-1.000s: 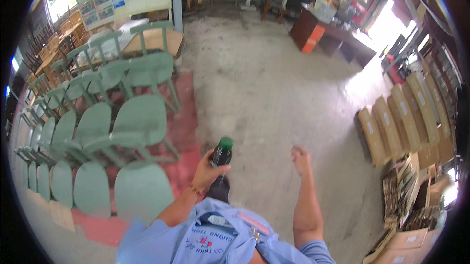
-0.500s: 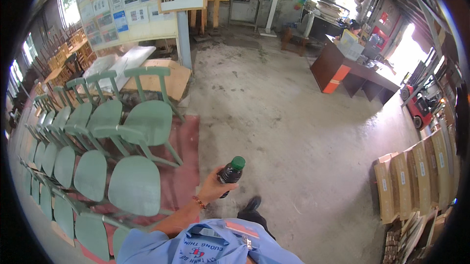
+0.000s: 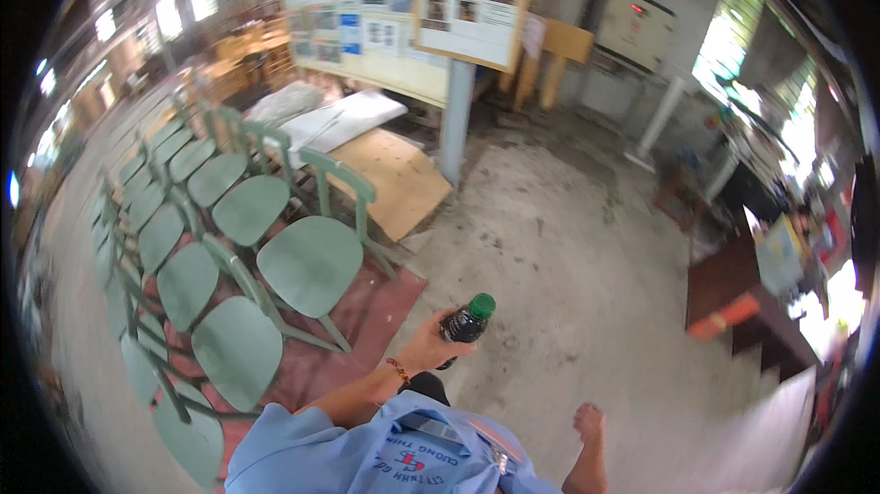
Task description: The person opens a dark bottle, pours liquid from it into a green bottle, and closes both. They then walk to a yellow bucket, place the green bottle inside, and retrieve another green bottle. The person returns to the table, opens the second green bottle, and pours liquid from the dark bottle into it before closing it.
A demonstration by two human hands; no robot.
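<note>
View has swung left; right hand (image 3: 589, 422) re-enters frame, closure I cannot determine. My left hand (image 3: 427, 348) still grips the green-capped bottle (image 3: 466, 323), right of the green chairs (image 3: 310, 265); hold unaffected.

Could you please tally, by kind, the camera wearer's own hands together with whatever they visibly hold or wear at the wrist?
Left hand and right hand: 2 hands
Dark bottle with its green cap on, in the left hand: 1
Beaded bracelet: 1
Total, counting bottle and cap as one: 4
</note>
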